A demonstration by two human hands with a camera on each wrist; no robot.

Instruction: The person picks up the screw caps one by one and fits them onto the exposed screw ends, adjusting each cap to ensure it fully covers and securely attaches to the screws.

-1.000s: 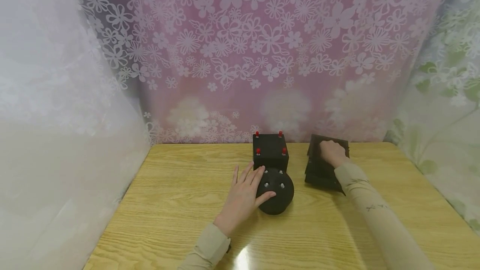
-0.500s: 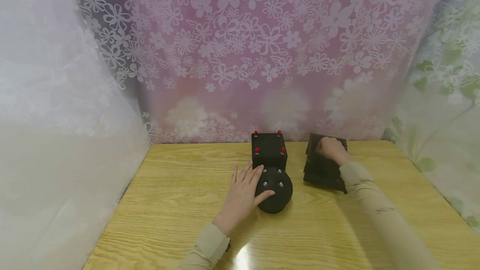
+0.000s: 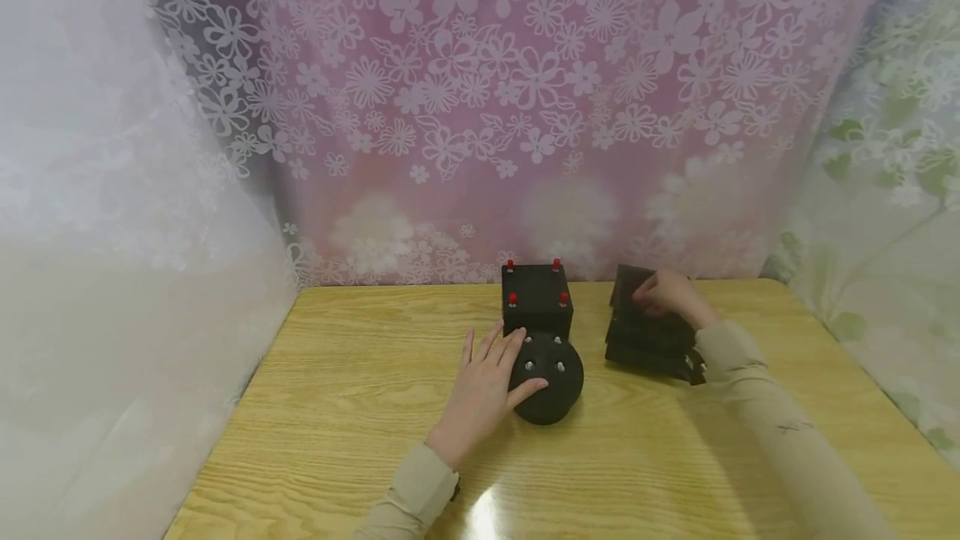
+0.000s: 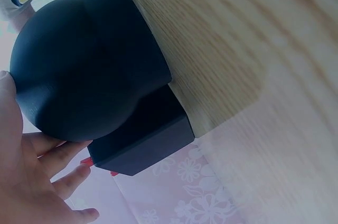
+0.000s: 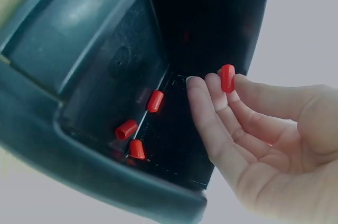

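My left hand (image 3: 477, 394) rests with spread, fairly straight fingers on the left side of a black dome (image 3: 553, 398) that has several silver studs on top. In the left wrist view, the thumb and fingertips touch the rounded surface of the dome (image 4: 68, 71). Over at the right, my right hand (image 3: 675, 297) is at the mouth of a black bin (image 3: 645, 348). Between thumb and fingers it pinches a small red cap (image 5: 227, 78), clear in the right wrist view. Three more red caps (image 5: 155, 101) lie in the bottom of the bin (image 5: 105, 182).
Directly behind the dome stands a black box (image 3: 536, 288) with red caps on studs at its top corners. The wooden table (image 3: 352, 390) carries everything. A pink floral curtain (image 3: 487, 107) hangs along its back edge, with pale sheets at both sides.
My right hand has lifted and drawn slightly right and back from deep in the bin, and its pinching fingers now show. The left hand has stayed on the dome.
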